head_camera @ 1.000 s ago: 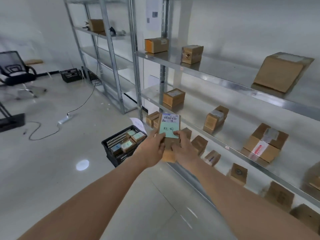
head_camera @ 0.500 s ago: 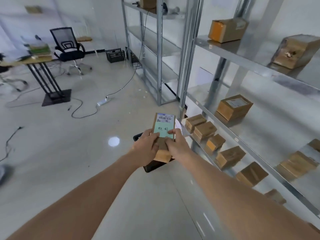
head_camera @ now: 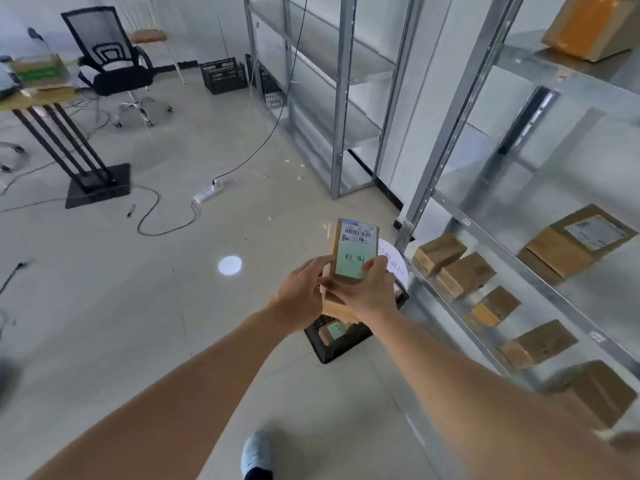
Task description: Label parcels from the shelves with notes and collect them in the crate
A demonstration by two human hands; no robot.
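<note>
I hold a brown cardboard parcel (head_camera: 356, 230) upright in both hands, over the floor beside the shelves. A green note (head_camera: 351, 263) with handwriting sticks to its face under a barcode label. My left hand (head_camera: 304, 289) grips the parcel's left side. My right hand (head_camera: 372, 292) grips its lower right, thumb lying on the note's edge. Directly below, mostly hidden by my hands, stands the black crate (head_camera: 341, 348) with a noted parcel (head_camera: 332, 332) inside.
Metal shelves (head_camera: 519, 271) on the right carry several brown parcels, such as one (head_camera: 464, 275) on the low shelf. A white paper (head_camera: 393, 263) shows behind my right hand. A power strip (head_camera: 207, 192) with cables lies on the floor; a desk (head_camera: 41, 98), chair (head_camera: 114, 64), and spare crate (head_camera: 223, 76) stand behind.
My view has swung left and down, away from the shelves toward the floor. The parcel stays in both hands and now hangs over the crate, which my hands mostly cover.
</note>
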